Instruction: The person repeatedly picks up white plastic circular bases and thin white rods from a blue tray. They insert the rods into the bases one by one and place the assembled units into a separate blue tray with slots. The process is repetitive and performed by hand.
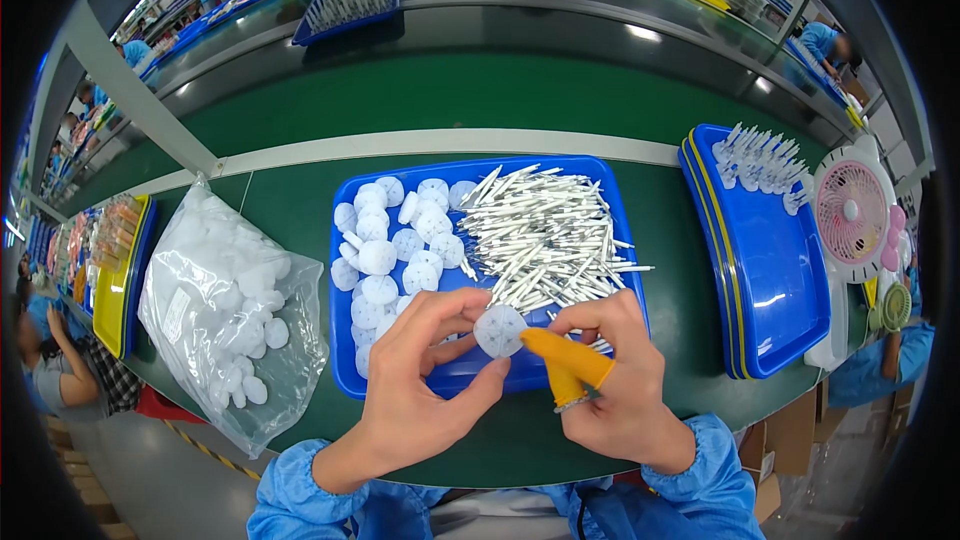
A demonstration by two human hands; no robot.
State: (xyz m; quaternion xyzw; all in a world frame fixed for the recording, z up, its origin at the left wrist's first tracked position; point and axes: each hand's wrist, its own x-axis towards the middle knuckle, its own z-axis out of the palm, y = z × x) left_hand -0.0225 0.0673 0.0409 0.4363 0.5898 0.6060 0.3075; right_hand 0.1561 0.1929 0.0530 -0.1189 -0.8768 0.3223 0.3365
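A translucent white round plastic disc (499, 331) with a pattern of small marks is held up over the near edge of a blue tray (440, 377). My left hand (425, 380) curls around its left side, fingertips at the upper edge and thumb just below. From the right, my right hand (615, 380) pinches the disc's edge with yellow-covered fingers. Several similar discs (377, 258) lie in the tray's left part. A heap of thin white pen-like sticks with pointed grey ends (540, 230) fills the right part. Whether my right palm hides a stick is unclear.
To the left lies a clear plastic bag (230, 300) of white discs. Stacked blue and yellow trays (780, 290) stand right, the top one holding upright white pieces (760, 158). Beside them is a pink-and-white fan (850, 210). A green conveyor (450, 90) runs beyond a pale rail.
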